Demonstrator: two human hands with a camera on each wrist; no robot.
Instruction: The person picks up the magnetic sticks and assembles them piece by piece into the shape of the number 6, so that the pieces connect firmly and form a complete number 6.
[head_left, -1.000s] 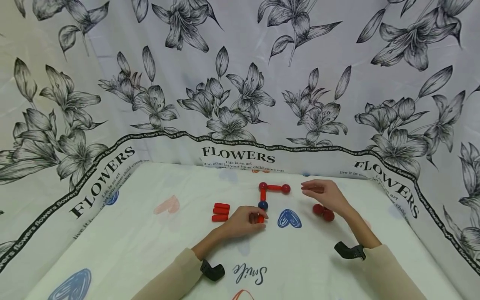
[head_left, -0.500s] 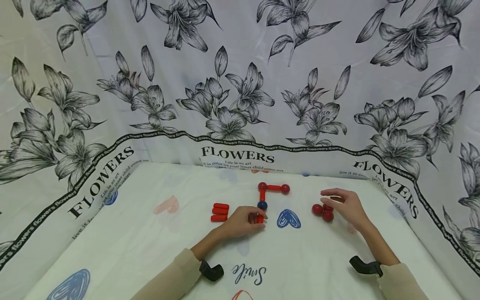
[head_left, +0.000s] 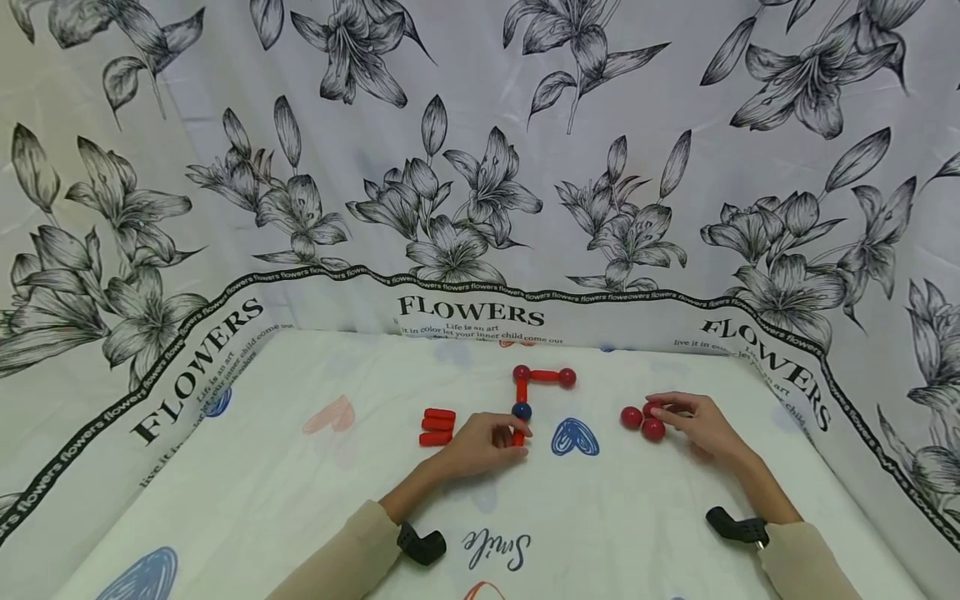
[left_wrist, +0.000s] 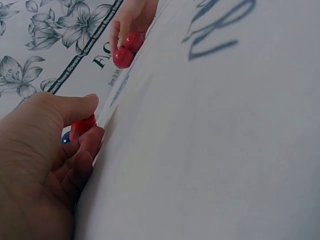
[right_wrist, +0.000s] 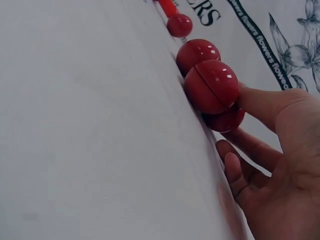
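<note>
Across a desk covered in white printed cloth point(head_left: 300, 492), the left hand point(head_left: 480, 443) curls round a short red rod point(head_left: 518, 438) near a glossy dark-blue ball point(head_left: 521, 411), while the right hand point(head_left: 701, 423) pinches a glossy red ball point(right_wrist: 227, 120) beside two matching red balls point(head_left: 632, 417)

Right hand point(head_left: 699, 423) at three clustered red balls point(head_left: 653, 430)

"Smile" point(head_left: 497, 550) on tablecloth point(head_left: 600, 521), nearside of blue heart point(head_left: 575, 437); beyond it, "FLOWERS" point(head_left: 471, 311) and "Life is an art" point(head_left: 472, 327) on curtain point(head_left: 337, 304).
</note>
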